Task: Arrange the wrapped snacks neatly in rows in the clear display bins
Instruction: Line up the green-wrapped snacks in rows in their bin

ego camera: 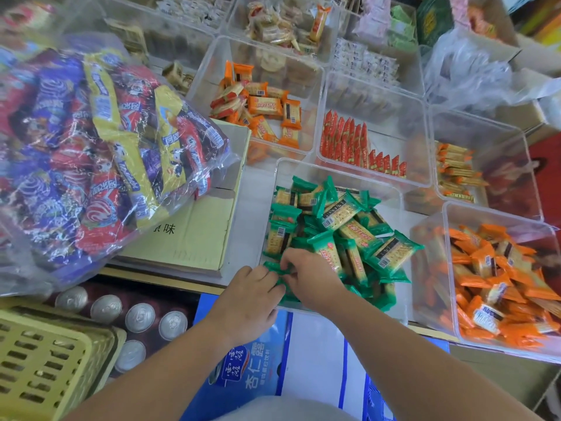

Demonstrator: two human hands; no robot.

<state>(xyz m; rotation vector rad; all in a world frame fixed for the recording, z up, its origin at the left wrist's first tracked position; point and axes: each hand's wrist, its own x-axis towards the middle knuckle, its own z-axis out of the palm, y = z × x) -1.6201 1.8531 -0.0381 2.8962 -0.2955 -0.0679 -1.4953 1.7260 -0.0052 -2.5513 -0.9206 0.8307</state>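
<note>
At the near-left corner of the clear bin [340, 174], the left hand [250, 294] and right hand [309, 276] work side by side, each with fingers curled on green packets [343, 235] (fingertips partly hidden by wrappers). Stand the gripped packets on edge against the near wall, labels one way, then draw from the loose heap behind. The red packets [346, 141] in the bin beyond show the target row.

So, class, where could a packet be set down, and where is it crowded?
Bare: the bin floor right of the red packets; the cardboard box top beside the big bag. Crowded: the green packets, the nearest orange bin.
</note>
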